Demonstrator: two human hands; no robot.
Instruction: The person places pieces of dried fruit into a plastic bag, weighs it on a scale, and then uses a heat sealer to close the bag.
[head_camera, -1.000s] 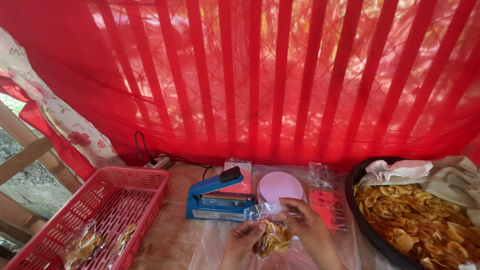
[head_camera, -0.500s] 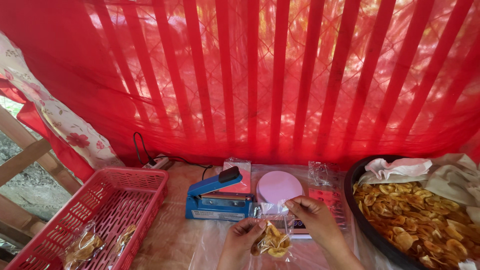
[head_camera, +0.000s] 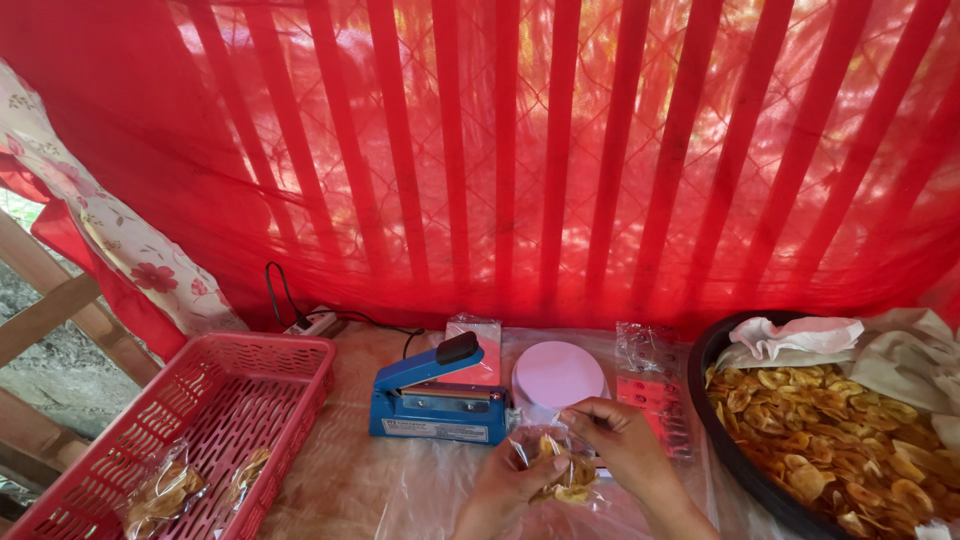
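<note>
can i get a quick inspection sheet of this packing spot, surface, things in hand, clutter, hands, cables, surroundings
surface: table under a clear plastic sheet.
job's things: small clear bag of chips held between both hands; blue heat sealer, arm raised; wide dark bowl of chips at right.
clutter: red basket at left holding filled bags; round pink scale; clear empty bags; white cloth on the bowl.
grippers: left hand supports the bag from below; right hand pinches its top.
cables: black cord to a white power strip.
surroundings: red striped cloth behind; floral fabric and wooden frame at left.
</note>
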